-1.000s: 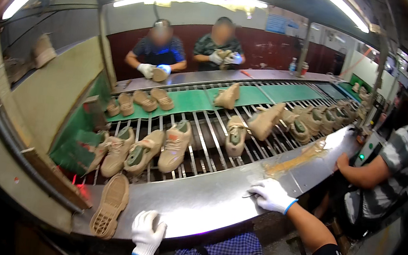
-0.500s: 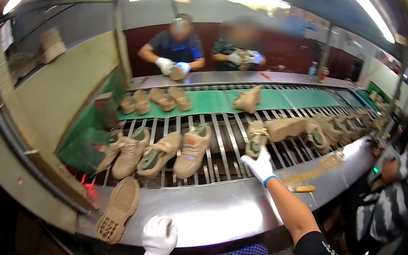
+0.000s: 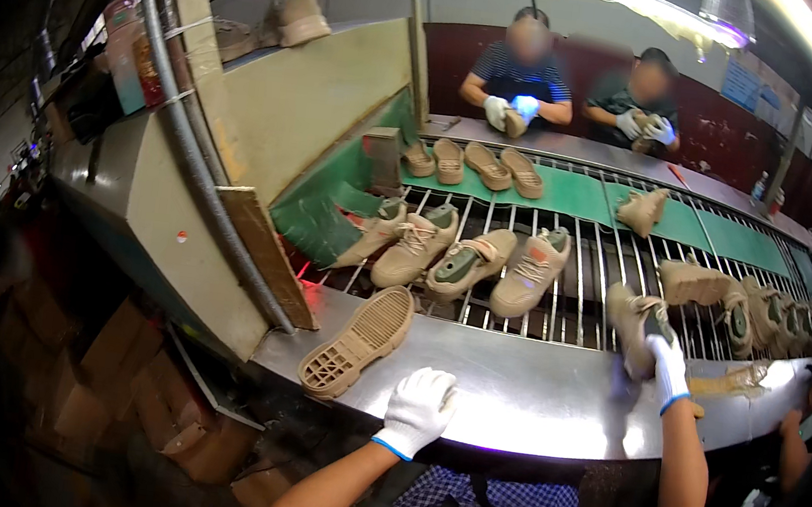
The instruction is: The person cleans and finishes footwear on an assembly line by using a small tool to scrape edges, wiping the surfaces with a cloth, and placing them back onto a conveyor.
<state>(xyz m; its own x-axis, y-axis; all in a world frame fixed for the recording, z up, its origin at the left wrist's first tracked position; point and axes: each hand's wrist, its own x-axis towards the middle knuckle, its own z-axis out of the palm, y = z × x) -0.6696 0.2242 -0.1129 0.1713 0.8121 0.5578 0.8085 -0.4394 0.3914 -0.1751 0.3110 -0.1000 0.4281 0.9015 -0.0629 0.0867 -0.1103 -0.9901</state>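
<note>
My right hand (image 3: 667, 367), in a white knit glove with a blue cuff, is closed on a beige shoe (image 3: 630, 324) above the near side of the rollers. Motion blurs the shoe's lower part. At the front edge of the metal ledge lies my gloved left hand (image 3: 420, 407), its fingers loosely bent and nothing visible in them. Left of it rests a beige shoe sole (image 3: 361, 341), patterned face up. Several beige lace-up shoes (image 3: 531, 273) stand on the roller conveyor (image 3: 576, 303) beyond the ledge.
The metal ledge (image 3: 501, 385) borders the conveyor. More soles (image 3: 487, 166) lie on the green belt (image 3: 563, 191), with a shoe (image 3: 642, 211) farther right. Two gloved people handle pieces across the line. A metal pipe (image 3: 199, 150) rises at left; cardboard (image 3: 128, 362) lies below.
The right hand has lifted the shoe off the rollers and drawn it nearer. The view has swung left, bringing in the pipe and cardboard. The sole still lies on the ledge.
</note>
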